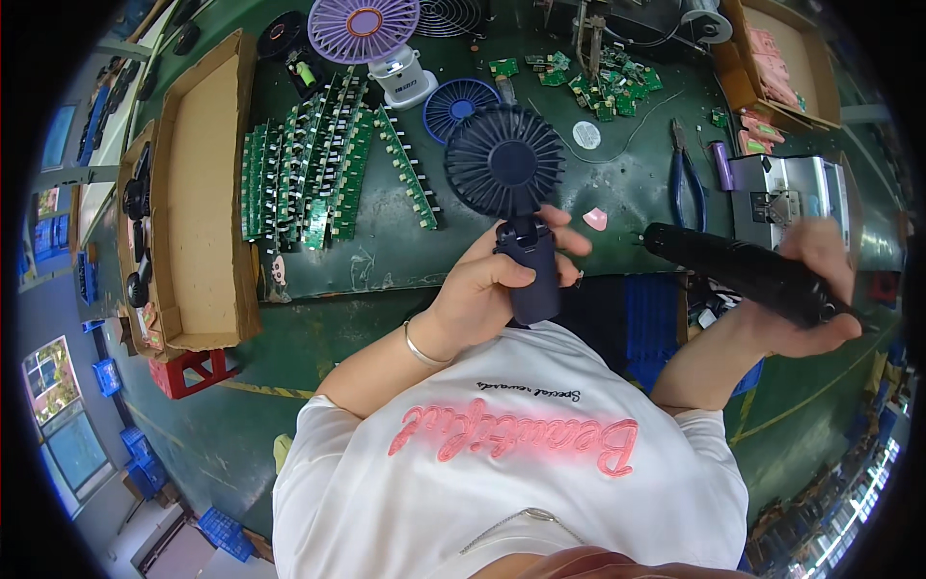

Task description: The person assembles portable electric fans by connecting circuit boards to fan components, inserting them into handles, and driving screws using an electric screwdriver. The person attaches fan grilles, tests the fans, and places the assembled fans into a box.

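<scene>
- Left hand [492,280] was wrapped tight around the handle of a dark navy fan [509,183], thumb across the front, fingers behind.
- Fan was held upright over the near edge of the bench [405,251], round grille up top, handle pointing down toward the person's chest.
- Right hand [820,289] was closed on a black screwdriver [743,265], gripped at the thick rear end.
- Screwdriver lay roughly level, tip pointing left toward the fan handle; tip was near the handle but apart from it.
- Silver bracelet [422,349] sat on the left wrist.
- Rows of green circuit boards [318,174] were laid out on the bench, left of the fan.
- Cardboard tray [198,193] stood further left, small dark parts along its outer edge.
- Purple fan [371,39] on a white base stood at the far side; loose blue grille [453,101] lay just beside it.
- Pile of small green boards [603,82] lay at far middle.
- Blue-handled pliers [687,179] lay right of the fan, purple cell [723,164] next to them.
- Silver metal box [786,193] sat behind the right hand.
- Small pink piece [595,219] lay on the bench between fan and screwdriver.
- Cardboard box [772,58] with pink items sat at far right.
</scene>
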### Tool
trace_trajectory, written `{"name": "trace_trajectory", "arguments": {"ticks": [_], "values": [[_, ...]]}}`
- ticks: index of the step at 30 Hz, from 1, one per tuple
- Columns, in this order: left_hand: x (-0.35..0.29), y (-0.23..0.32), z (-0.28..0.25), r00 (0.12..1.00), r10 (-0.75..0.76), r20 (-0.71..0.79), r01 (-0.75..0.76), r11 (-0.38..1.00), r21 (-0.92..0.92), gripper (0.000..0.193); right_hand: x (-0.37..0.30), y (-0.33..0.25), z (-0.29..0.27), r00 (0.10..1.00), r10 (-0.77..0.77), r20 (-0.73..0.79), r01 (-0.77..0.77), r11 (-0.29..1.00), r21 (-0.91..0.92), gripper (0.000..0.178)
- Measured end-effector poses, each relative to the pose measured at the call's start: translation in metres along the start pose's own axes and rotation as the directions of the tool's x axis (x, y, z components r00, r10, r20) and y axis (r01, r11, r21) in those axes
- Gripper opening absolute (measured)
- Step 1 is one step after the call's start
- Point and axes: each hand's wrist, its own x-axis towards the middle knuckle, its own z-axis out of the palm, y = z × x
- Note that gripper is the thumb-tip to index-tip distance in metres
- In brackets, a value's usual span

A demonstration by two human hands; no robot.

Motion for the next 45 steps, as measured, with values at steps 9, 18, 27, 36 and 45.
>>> {"name": "trace_trajectory", "arguments": {"ticks": [9,18,27,36,45], "values": [[-0.001,-0.005,0.000,0.976,0.010,-0.217,0.045,0.968,0.246,0.035,-0.031,0.008,0.072,0.813,0.469,0.346,-0.579,0.716,0.390,0.034],[0.003,-0.005,0.005,0.978,0.008,-0.210,0.059,0.949,0.311,0.026,-0.029,-0.037,0.101,0.964,0.117,0.238,-0.226,0.831,0.508,0.017],[0.001,-0.005,0.004,0.980,0.006,-0.199,0.076,0.913,0.401,0.040,-0.030,-0.023,0.101,0.918,0.076,0.389,-0.273,0.833,0.482,0.020],[0.003,-0.004,0.003,0.973,0.031,-0.229,0.064,0.917,0.394,0.043,-0.035,-0.033,0.107,0.969,0.034,0.245,-0.156,0.854,0.497,0.015],[0.003,-0.002,0.004,0.982,0.018,-0.188,0.067,0.896,0.438,0.034,-0.034,-0.019,0.091,0.908,-0.078,0.413,-0.216,0.755,0.619,0.013]]}}
